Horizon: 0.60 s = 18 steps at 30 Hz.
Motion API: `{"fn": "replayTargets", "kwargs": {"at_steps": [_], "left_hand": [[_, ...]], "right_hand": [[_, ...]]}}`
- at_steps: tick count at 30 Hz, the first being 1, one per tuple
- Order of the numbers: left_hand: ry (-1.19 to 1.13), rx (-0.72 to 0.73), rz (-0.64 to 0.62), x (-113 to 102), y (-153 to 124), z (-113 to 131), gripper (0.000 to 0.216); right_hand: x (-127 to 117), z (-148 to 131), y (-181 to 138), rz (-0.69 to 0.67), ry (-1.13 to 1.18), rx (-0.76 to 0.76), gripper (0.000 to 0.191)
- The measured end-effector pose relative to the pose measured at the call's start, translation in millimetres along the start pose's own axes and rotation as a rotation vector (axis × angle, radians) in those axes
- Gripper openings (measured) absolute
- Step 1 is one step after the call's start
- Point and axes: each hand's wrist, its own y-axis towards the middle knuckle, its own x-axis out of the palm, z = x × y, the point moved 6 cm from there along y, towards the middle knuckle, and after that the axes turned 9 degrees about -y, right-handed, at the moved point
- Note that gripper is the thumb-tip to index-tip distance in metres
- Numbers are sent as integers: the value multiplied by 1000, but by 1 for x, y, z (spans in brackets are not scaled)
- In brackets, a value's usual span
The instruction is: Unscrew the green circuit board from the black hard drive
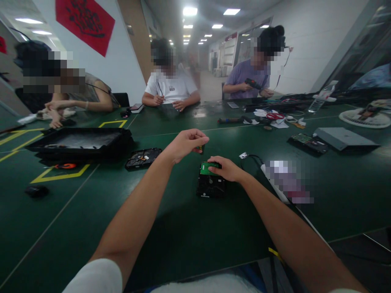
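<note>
In front of me a black hard drive (210, 185) lies on the green table, with a green circuit board (205, 168) on its far half. My right hand (225, 168) grips the drive's far right part, thumb on the board and fingers over the far edge. Just above and left of the drive, my left hand (187, 144) is pinched closed on a small dark item with a yellow bit (200, 149), too small to name. To the left lies another black hard drive (143, 158).
Black trays (81, 140) stand at the left, near a black mouse (36, 191). On the right are a drive with its circuit board showing (308, 144), a grey box (346, 139), a white power strip (276, 185) and a bottle (322, 97). Several people sit across the table.
</note>
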Motion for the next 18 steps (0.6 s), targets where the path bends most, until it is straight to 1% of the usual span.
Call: {"fn": "replayTargets", "kwargs": {"at_steps": [5,8,12,15,18], "left_hand": [[-46,-17,-61,4,-3,1,31],[-58,-28,-42,3,-3,1,29],[-146,-54,-25,3,-2,0,22],[-184,-66,-38,5,-2,1,17],[-168,-65,-58,6,-4,3,20]], "right_hand": [[-3,-3,-1,8,9,17,39],[-4,-5,-2,5,11,20,40],[-4,-6,-1,8,13,21,39],[-3,-6,-1,9,9,17,39],[-3,-6,-1,9,-4,21,40]]}}
